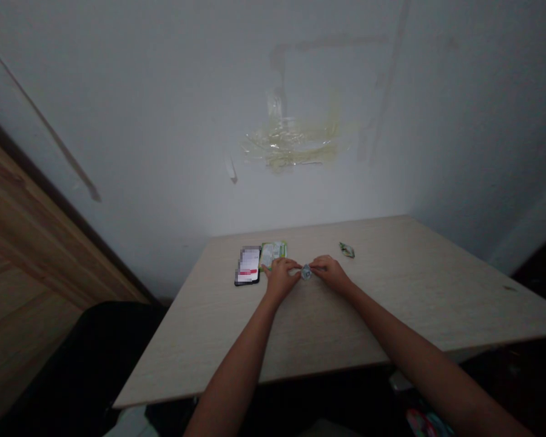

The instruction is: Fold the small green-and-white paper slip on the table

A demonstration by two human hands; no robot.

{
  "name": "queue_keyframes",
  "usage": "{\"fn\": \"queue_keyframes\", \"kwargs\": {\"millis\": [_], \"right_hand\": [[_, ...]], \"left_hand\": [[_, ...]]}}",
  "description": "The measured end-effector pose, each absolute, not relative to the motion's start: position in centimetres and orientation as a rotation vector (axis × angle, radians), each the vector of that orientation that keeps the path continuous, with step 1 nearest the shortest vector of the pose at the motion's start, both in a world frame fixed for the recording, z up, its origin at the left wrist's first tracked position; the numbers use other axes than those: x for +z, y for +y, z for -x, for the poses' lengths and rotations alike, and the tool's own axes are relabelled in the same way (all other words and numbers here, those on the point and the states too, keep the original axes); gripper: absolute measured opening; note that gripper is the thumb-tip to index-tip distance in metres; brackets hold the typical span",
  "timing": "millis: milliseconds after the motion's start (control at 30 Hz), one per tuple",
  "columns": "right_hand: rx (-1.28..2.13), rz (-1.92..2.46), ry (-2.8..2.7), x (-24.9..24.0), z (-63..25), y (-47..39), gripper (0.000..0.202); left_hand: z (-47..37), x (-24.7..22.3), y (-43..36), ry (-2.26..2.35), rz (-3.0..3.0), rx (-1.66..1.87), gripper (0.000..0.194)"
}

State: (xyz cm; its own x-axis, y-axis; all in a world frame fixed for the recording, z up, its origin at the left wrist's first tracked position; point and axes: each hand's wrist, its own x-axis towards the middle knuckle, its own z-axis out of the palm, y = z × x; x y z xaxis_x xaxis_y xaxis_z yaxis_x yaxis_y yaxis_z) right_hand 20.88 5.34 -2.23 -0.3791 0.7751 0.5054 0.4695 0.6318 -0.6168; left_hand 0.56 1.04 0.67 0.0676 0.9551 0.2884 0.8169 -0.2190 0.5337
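- Paper [306,272], small, grey and folded to a diamond, is located between the two hands, over the middle of the table [318,340]; whether it is rested on the surface cannot be told.
- Its left edge is pinched in the fingertips of the left hand [282,278], its right edge in those of the right hand [332,273]; neither hand is judged nearer.
- Its long axis appears to be pointed away from the body, one corner towards the wall [186,182]; at this size, certainty is not possible.
- The outer fingers of the left hand are spread beside a green and white packet [273,250], by which the near edge is partly covered.
- Whether anything is contained in the packet cannot be established.
- A phone [249,265] with a lit screen is placed just left of the packet.
- A crumpled wrapper [346,249] is noted beyond the right hand, well apart from it; its contents, if any, are not shown.
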Motion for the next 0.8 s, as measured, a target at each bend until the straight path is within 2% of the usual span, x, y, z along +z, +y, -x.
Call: {"fn": "queue_keyframes", "kwargs": {"millis": [533, 800], "right_hand": [[0.379, 0.986, -2.147, -2.8, -21.2, 5.4, 0.013], [0.375, 1.014, -2.131, -2.9, -21.0, 4.9, 0.011]], "left_hand": [[1.0, 0.7, 1.1, 1.848, -2.22, 0.664, 0.014], [0.3, 0.2, 1.1, 1.828, -2.206, 0.728, 0.013]]}}
